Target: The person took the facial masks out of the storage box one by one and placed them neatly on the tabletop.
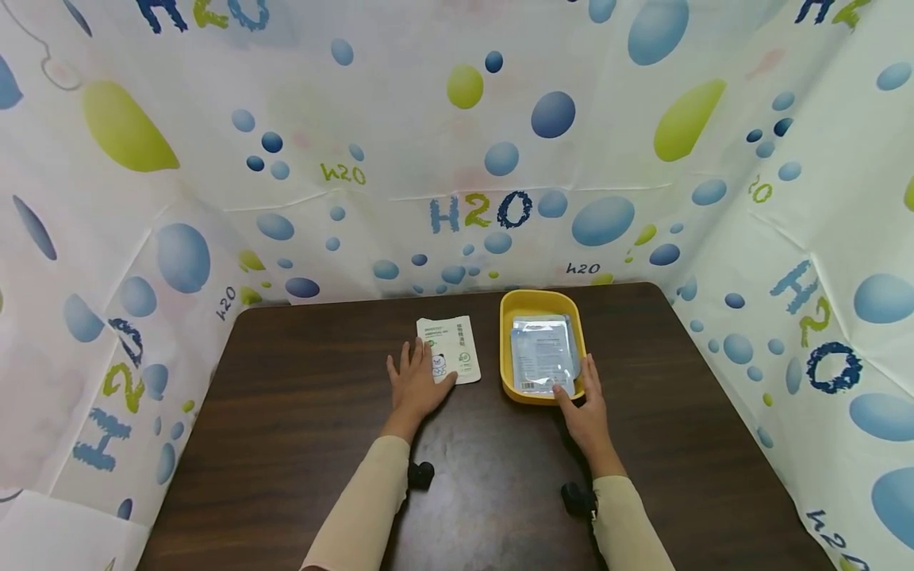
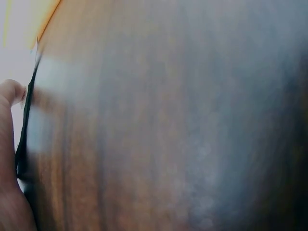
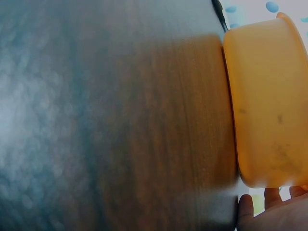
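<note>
My left hand (image 1: 416, 388) has its fingers spread over the left side of a white packet (image 1: 460, 349), printed with green writing and a small cartoon animal. In the left wrist view just the thumb (image 2: 10, 96) of that hand shows at the left edge. A yellow plastic tray (image 1: 505, 341) stands to the packet's right, with silvery-blue flat packets (image 1: 543, 353) stacked in it. My right hand (image 1: 591, 416) holds the tray's near right corner, thumb over the rim, fingers along the outer wall. The right wrist view shows the tray's side (image 3: 269, 110) and fingertips below it.
The dark brown wooden table (image 1: 307, 404) lies under everything. White curtains (image 1: 400, 143) with blue and green spots and H2O lettering rise behind it and along both sides. Black wrist cameras (image 1: 421, 476) sit by both cream sleeves (image 1: 364, 507).
</note>
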Action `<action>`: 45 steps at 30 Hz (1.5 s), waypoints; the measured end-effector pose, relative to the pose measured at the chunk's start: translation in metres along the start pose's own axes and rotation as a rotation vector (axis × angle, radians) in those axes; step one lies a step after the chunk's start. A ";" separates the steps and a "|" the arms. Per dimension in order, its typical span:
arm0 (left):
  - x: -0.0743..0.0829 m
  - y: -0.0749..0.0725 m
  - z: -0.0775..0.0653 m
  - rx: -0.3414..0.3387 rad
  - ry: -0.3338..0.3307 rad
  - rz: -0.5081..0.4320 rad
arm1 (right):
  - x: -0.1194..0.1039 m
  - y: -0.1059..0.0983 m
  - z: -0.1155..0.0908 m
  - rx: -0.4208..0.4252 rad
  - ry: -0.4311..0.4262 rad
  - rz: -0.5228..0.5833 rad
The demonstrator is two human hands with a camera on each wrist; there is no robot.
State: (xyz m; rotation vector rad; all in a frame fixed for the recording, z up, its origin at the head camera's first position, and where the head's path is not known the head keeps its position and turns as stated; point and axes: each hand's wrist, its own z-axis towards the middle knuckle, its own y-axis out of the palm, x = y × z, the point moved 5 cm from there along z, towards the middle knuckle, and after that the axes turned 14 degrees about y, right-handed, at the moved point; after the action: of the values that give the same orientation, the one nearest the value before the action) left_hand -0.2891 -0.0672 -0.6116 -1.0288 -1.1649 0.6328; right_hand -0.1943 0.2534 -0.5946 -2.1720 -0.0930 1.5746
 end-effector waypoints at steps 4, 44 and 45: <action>0.001 0.000 -0.002 -0.015 -0.007 0.000 | 0.003 0.001 0.000 0.001 0.003 0.004; 0.050 -0.043 0.023 0.435 0.039 -0.782 | -0.001 0.001 -0.001 -0.008 -0.013 0.026; 0.054 -0.045 0.025 0.438 0.042 -0.810 | -0.001 0.001 -0.001 -0.006 -0.011 0.027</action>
State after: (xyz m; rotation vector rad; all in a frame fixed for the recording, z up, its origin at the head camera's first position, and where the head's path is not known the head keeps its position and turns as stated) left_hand -0.3004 -0.0325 -0.5468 -0.1518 -1.2114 0.1925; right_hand -0.1938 0.2522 -0.5933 -2.1780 -0.0725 1.6038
